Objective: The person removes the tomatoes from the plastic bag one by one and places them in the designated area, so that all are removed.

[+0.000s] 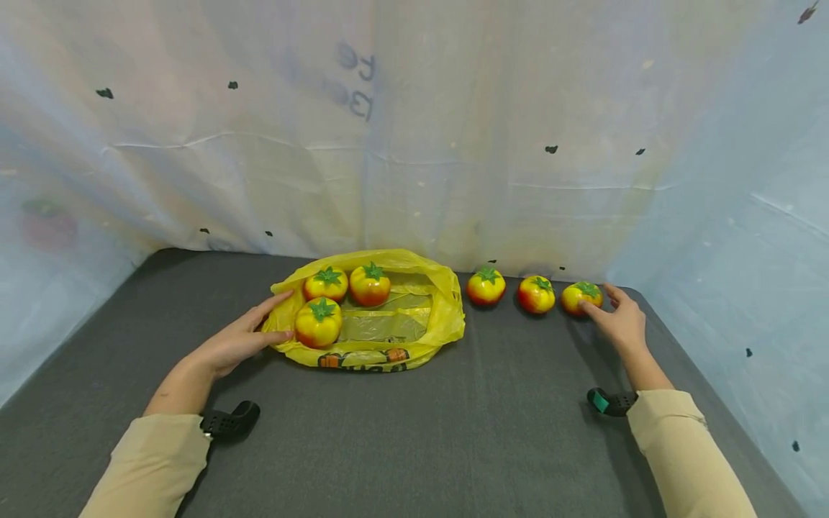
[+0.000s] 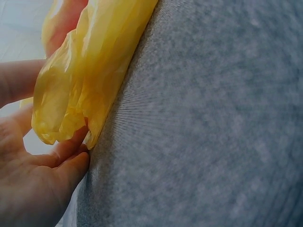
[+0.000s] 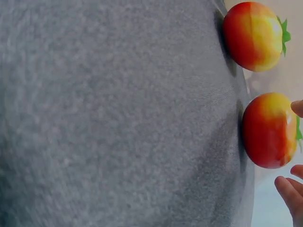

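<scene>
A yellow plastic bag [image 1: 440, 327] lies with its mouth spread wide, three red-and-yellow tomatoes with green leafy tops inside, the nearest one [image 1: 317, 325] by the thumb. My left hand [image 1: 227, 347] holds the bag's left edge; in the left wrist view the thumb is over the crumpled plastic [image 2: 102, 61] and the other fingers are under it. Far to the right, my right hand [image 1: 624, 324] is around the end tomato [image 1: 576, 298] of a row, thumb and fingers spread on either side. In the right wrist view a gap shows between the fingertips [image 3: 284, 182] and that tomato [image 3: 265, 132].
Two more tomatoes stand in the row, a middle one [image 1: 535, 295] and one [image 1: 486, 288] close to the bag's right side. Everything rests on a dark grey cloth surface [image 1: 414, 446]. A pale plastic sheet [image 1: 440, 165] hangs behind and along both sides.
</scene>
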`<state>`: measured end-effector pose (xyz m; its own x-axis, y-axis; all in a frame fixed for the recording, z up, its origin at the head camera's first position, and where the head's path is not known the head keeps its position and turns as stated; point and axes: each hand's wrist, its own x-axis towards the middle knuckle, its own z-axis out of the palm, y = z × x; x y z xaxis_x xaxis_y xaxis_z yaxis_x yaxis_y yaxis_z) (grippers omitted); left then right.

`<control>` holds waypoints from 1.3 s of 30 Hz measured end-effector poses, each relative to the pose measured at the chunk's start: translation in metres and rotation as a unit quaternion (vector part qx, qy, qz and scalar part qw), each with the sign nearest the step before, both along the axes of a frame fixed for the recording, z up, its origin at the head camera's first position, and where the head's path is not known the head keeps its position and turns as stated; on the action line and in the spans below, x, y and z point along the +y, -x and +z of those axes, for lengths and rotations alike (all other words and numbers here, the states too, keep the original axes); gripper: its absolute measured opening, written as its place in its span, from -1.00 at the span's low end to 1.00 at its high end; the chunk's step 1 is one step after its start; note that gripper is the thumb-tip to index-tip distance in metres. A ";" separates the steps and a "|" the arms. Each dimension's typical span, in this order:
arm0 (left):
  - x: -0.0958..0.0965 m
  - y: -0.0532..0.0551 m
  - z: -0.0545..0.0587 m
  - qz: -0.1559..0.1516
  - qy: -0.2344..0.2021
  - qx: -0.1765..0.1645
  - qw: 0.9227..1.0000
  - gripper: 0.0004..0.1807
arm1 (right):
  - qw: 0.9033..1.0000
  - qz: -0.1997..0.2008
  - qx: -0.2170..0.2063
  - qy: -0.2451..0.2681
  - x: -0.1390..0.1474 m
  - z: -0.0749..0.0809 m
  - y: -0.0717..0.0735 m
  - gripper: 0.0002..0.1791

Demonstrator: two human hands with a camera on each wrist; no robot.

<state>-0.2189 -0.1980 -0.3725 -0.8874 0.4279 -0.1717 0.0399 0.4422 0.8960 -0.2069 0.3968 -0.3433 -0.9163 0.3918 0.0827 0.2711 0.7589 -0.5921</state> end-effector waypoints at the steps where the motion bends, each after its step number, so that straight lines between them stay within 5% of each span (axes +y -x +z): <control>1: 0.000 0.000 0.000 0.001 0.000 -0.001 1.000 -0.05 | 1.000 0.001 0.003 -0.003 0.000 0.001 -0.001 -0.14; 15: 0.002 0.001 0.000 0.006 0.000 -0.002 1.000 -0.03 | 0.997 0.025 0.067 0.005 -0.021 0.013 -0.006 -0.18; 26: 0.001 0.001 0.000 0.005 0.000 -0.004 1.000 -0.03 | 0.986 0.071 0.145 0.035 -0.056 0.020 -0.005 -0.27; 39: 0.001 0.002 -0.002 0.008 0.004 -0.002 1.000 -0.02 | 0.977 0.124 0.163 0.064 -0.091 0.020 0.001 -0.34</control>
